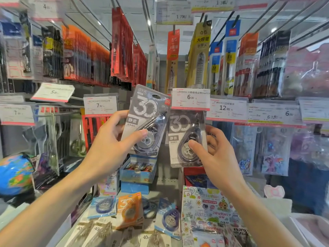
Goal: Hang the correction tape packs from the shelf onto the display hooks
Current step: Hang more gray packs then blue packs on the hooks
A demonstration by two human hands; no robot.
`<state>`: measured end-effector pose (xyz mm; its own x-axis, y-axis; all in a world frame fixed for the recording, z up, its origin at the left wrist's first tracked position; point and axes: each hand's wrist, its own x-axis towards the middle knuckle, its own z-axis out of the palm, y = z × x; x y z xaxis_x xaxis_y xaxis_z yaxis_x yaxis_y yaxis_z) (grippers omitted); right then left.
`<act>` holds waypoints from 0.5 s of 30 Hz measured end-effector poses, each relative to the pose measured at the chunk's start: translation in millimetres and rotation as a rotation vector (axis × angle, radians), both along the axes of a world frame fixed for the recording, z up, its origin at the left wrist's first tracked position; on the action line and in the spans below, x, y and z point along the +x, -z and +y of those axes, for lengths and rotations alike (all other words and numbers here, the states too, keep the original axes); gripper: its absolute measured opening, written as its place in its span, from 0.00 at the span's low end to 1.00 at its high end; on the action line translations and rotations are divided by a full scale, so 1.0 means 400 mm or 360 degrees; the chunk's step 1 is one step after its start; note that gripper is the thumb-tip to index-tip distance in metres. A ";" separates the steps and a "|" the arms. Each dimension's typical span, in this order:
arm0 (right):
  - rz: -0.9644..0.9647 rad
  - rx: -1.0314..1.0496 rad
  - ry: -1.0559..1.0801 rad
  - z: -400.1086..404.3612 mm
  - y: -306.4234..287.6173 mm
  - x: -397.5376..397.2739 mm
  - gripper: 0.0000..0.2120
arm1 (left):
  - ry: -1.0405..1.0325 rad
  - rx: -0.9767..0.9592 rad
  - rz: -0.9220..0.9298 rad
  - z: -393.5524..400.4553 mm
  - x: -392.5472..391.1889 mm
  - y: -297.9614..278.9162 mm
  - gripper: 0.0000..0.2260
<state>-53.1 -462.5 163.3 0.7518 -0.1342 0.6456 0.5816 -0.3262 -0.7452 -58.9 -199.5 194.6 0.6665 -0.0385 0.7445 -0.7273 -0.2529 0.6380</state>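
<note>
My left hand (110, 145) holds a grey correction tape pack (147, 113) marked "30", tilted to the right, its top near the 6.00 price tag (190, 98). My right hand (213, 154) grips a second grey correction tape pack (185, 132) that hangs just below that price tag, thumb on its clear blister. The hook behind the tag is hidden. More correction tape packs lie on the shelf below: a blue one (103, 205), an orange one (130, 209) and another blue one (168, 216).
Hooks full of pen packs (85, 54) hang above. Price tags (100, 104) jut out on both sides. A globe (14, 173) sits low at the left, sticker books (208, 211) low at the right, small boxes (138, 170) behind the hands.
</note>
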 end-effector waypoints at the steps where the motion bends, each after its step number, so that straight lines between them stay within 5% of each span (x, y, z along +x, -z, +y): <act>1: -0.0004 0.0001 0.0014 0.000 0.005 0.005 0.27 | -0.0007 -0.0006 0.0008 0.002 0.003 0.002 0.16; 15: 0.0160 -0.0079 0.0282 0.028 0.013 0.192 0.30 | -0.0126 -0.0041 0.0089 0.002 0.046 0.011 0.14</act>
<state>23.5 -451.3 157.9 0.7804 -0.2399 0.5775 0.4354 -0.4544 -0.7772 -40.6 -198.6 190.0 0.7073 0.0343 0.7061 -0.6687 -0.2912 0.6841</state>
